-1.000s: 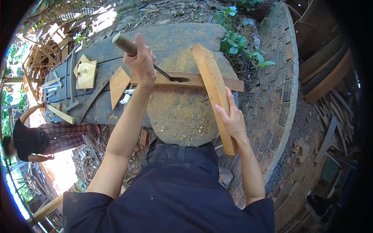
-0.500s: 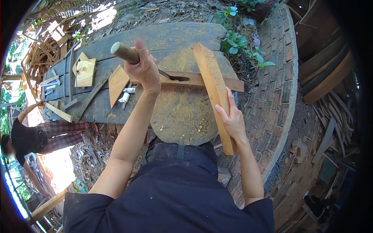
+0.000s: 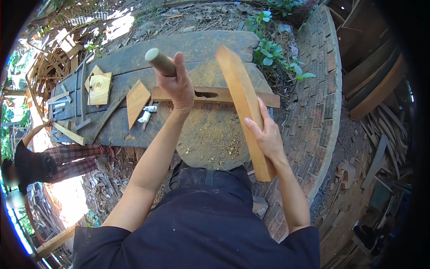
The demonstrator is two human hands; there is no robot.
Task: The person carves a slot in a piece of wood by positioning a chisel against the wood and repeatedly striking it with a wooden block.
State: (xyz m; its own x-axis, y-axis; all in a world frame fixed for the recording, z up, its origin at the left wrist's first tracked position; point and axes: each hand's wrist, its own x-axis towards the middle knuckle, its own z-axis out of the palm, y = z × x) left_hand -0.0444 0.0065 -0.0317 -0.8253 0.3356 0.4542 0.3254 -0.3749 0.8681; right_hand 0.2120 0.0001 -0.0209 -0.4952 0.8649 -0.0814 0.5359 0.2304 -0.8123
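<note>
My left hand [image 3: 178, 89] is closed around the round wooden handle of a chisel [image 3: 160, 62], thumb raised along it. The chisel's blade is hidden behind the hand. Just right of that hand, a long slot shows in a wooden bar [image 3: 257, 98] lying crosswise on a round wooden block [image 3: 190, 150] strewn with shavings. My right hand [image 3: 268, 136] grips the lower part of a thick, squared length of wood [image 3: 239, 89]. This piece slants over the bar and hides part of it; whether the two touch, I cannot tell.
Left on the dark plank bench [image 3: 206, 42] lie a pentagonal wood piece [image 3: 98, 87], a pointed board [image 3: 137, 103] and a small white tube [image 3: 144, 117]. A person [image 3: 36, 161] stands far left. A curved brick wall [image 3: 313, 112] runs along the right, with leafy plants [image 3: 269, 54] beside it.
My left hand has shifted slightly right with the chisel, whose blade showed by the slot before and is now hidden. The squared wood's upper end has moved a little left.
</note>
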